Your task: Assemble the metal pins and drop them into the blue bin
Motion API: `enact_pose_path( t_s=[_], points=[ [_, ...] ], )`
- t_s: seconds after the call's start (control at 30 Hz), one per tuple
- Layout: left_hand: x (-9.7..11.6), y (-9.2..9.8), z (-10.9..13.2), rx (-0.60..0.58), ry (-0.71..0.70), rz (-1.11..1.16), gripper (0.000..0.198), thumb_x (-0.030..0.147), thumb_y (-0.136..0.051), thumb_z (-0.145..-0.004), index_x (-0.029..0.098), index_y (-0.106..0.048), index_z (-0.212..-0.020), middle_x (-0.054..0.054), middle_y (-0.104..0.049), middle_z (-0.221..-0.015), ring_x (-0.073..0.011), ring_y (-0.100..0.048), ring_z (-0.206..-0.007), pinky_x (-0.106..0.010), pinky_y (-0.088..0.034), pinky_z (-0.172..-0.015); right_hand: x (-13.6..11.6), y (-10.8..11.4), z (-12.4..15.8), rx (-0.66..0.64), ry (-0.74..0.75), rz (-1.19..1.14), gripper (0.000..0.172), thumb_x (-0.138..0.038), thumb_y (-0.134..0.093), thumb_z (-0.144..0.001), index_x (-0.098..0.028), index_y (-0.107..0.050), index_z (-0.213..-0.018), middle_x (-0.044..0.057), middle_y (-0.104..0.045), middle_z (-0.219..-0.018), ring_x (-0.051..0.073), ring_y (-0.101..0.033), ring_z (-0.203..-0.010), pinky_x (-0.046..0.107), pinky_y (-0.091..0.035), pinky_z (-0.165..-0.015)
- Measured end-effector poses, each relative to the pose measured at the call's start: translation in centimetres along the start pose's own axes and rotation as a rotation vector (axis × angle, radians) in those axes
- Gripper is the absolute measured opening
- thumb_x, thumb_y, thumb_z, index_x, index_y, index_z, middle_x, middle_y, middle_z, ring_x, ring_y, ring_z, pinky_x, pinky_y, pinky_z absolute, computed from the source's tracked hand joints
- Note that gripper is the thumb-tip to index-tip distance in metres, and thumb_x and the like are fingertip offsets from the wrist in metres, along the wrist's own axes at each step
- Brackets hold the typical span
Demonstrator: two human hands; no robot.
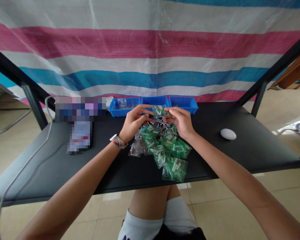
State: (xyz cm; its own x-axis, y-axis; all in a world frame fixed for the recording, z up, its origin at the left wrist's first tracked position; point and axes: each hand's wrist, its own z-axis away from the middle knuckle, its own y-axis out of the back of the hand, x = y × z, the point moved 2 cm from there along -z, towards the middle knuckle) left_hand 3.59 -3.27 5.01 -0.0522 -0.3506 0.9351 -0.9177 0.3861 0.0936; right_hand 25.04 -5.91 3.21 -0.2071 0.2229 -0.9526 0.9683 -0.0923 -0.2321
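Observation:
A small green-tinted plastic bag (159, 111) with pale pieces inside is held up above the black table, just in front of the blue bins. My right hand (182, 122) pinches its right edge between thumb and fingers. At its left edge, the fingers of my left hand (135, 122) close on the bag. Below both hands lies a pile of similar green bags (173, 148) holding white and metal pieces. Loose metal pins (165, 126) show between the hands. Greyish clear bags with brownish pieces (138, 146) lie at the pile's left.
Three blue bins stand along the back: the left bin (115, 112) holds clear bags, and the right bin (187, 106) sits behind my right hand. A white mouse-shaped object (228, 134) lies at the right. A pixelated item (80, 133) and a cable (27, 163) occupy the left.

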Motion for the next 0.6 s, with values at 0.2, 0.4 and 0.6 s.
enact_pose_path(
  t_s=[0.2,0.4,0.6],
  points=[
    [-0.2,0.1,-0.2,-0.002,0.018,0.051,0.033,0.027,-0.068,-0.092,0.017,-0.063,-0.123,-0.012,-0.078,-0.114,-0.0199,-0.081,-0.08,-0.025,-0.06,-0.058,-1.3,2.5,-1.6,0.138,0.217,0.05,0.029,-0.048,-0.066,-0.091,-0.025,-0.077,-0.104,0.007,-0.079,-0.115,0.022,-0.078,-0.081,0.039,-0.065,-0.075],
    [-0.3,0.0,-0.2,-0.006,0.022,0.045,0.027,0.024,-0.068,-0.089,0.016,-0.064,-0.114,-0.011,-0.077,-0.11,-0.0176,-0.079,-0.077,-0.024,-0.058,-0.058,-0.7,5.8,-4.0,0.286,0.199,0.207,0.036,-0.044,-0.06,-0.088,-0.026,-0.074,-0.115,0.006,-0.075,-0.116,0.019,-0.074,-0.076,0.033,-0.061,-0.064],
    [-0.6,0.0,-0.3,0.024,0.027,0.014,0.022,0.023,-0.07,-0.086,0.015,-0.067,-0.105,-0.008,-0.075,-0.103,-0.0158,-0.076,-0.071,-0.023,-0.056,-0.056,-1.1,7.1,-4.4,0.428,0.234,0.789,0.034,-0.03,-0.053,-0.088,-0.019,-0.076,-0.11,0.012,-0.073,-0.113,0.022,-0.067,-0.08,0.033,-0.056,-0.069]
  ],
)
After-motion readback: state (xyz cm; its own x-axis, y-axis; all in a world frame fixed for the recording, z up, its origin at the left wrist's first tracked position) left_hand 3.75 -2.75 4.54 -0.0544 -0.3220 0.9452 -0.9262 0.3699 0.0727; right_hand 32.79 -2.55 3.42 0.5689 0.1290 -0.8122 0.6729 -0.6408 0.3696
